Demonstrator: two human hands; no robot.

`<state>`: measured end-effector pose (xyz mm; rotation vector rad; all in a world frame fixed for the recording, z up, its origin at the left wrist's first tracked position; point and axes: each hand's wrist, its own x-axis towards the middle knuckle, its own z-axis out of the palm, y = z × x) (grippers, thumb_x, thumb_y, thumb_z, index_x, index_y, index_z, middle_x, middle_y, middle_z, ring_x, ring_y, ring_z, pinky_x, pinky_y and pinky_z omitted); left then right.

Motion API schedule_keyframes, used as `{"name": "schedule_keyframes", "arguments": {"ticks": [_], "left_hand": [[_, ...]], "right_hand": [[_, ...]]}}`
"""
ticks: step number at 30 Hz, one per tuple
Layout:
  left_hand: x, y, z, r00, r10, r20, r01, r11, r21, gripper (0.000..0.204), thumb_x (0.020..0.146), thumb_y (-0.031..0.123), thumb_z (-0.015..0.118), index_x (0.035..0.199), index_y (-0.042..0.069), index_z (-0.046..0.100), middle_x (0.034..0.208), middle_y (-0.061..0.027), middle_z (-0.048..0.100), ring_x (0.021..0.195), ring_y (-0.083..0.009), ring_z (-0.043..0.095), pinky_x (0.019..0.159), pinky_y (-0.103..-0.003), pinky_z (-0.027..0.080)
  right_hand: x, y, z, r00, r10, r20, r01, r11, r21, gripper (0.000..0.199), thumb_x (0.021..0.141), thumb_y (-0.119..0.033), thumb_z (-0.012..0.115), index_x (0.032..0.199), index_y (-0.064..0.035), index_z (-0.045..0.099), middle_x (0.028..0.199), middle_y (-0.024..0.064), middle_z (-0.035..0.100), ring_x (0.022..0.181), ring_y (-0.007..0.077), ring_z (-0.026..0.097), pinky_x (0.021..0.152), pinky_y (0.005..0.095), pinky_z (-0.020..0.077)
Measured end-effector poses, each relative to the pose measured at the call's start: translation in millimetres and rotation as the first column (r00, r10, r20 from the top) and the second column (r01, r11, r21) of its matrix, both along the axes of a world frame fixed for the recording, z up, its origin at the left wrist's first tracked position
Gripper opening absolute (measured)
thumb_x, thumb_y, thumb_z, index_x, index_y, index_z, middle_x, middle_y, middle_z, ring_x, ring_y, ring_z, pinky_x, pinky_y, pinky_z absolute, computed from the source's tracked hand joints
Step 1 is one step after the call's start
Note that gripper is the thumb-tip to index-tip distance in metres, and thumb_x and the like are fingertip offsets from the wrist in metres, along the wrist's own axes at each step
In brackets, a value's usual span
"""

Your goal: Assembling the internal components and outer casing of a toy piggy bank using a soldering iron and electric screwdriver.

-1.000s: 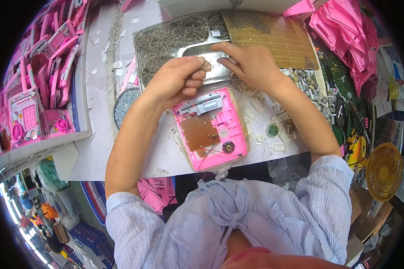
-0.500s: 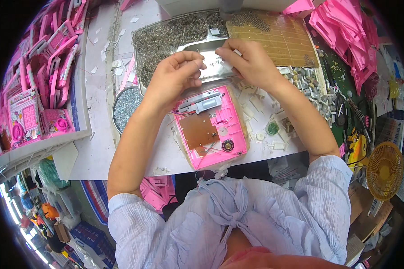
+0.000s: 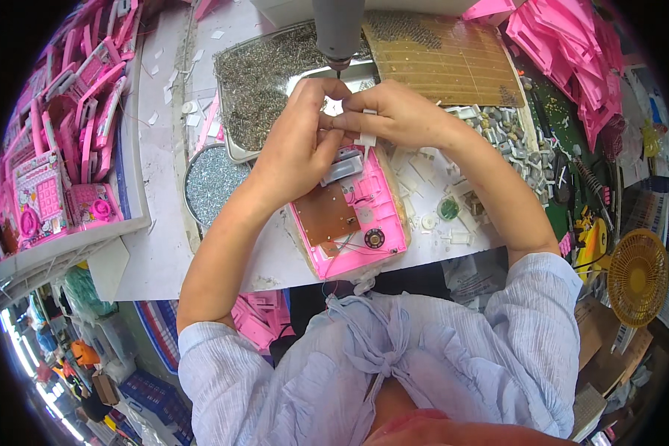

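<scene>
My left hand (image 3: 301, 141) and my right hand (image 3: 398, 115) meet just above the top edge of a pink plastic toy housing (image 3: 386, 212). A small white plastic piece (image 3: 366, 134) sticks out below the right fingers, which are closed on it. The left fingers are curled together against the right fingertips; whatever lies between them is hidden. Right over the fingertips hangs a grey power screwdriver (image 3: 340, 30), bit pointing down. Inside the housing are a brown circuit board (image 3: 323, 215), a round black speaker (image 3: 375, 238), thin wires and a grey plastic part (image 3: 343, 168), partly covered by my left hand.
A metal tray (image 3: 271, 74) of small screws lies behind my hands, beside a brown ridged board (image 3: 446, 59). A round dish (image 3: 214, 182) of screws stands left. White and grey plastic parts (image 3: 498, 137) are heaped right. Pink housings (image 3: 89, 111) pile at far left; a yellow fan (image 3: 638, 279) stands right.
The screwdriver has come down into view above my hands. My hands, apart before, have come together and the right one has moved left. The white piece now shows below the right fingers.
</scene>
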<state>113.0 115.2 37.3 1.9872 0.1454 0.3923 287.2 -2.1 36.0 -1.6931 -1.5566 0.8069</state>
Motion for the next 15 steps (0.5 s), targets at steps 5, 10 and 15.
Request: {"name": "schedule_keyframes", "arguments": {"ticks": [5, 10, 15], "left_hand": [[-2, -1, 10, 0.999, -0.041, 0.004, 0.041, 0.990, 0.134, 0.046, 0.086, -0.008, 0.061, 0.127, 0.001, 0.042, 0.122, -0.0186, 0.051, 0.088, -0.0261, 0.074, 0.075, -0.038, 0.057], [0, -6, 18, 0.993, 0.104, -0.050, -0.102, 0.994, 0.029, 0.038, 0.086, -0.004, 0.069, 0.119, -0.001, 0.050, 0.114, -0.0139, 0.061, 0.080, -0.0195, 0.074, 0.067, -0.032, 0.057], [-3, 1, 10, 0.977, 0.176, -0.121, -0.205, 0.930, -0.305, 0.024, 0.091, 0.001, 0.070, 0.112, -0.004, 0.062, 0.094, -0.0088, 0.069, 0.075, -0.0134, 0.071, 0.062, -0.023, 0.056]], "right_hand": [[3, -4, 15, 0.948, -0.068, -0.312, -0.024, 0.959, -0.282, 0.042, 0.102, -0.040, 0.058, 0.091, -0.0031, 0.074, 0.066, 0.0000, 0.063, 0.056, 0.0069, 0.055, 0.049, 0.0234, 0.0424], [1, -8, 3, 0.838, -0.126, -0.530, 0.007, 0.975, -0.221, 0.039, 0.103, -0.039, 0.056, 0.094, -0.0043, 0.070, 0.068, -0.0035, 0.058, 0.051, 0.0038, 0.047, 0.045, 0.0207, 0.0372], [6, -9, 0, 0.807, -0.056, -0.588, -0.028, 0.991, -0.133, 0.029, 0.103, -0.033, 0.057, 0.097, -0.0066, 0.066, 0.072, -0.0046, 0.057, 0.057, 0.0034, 0.048, 0.049, 0.0215, 0.0372]]}}
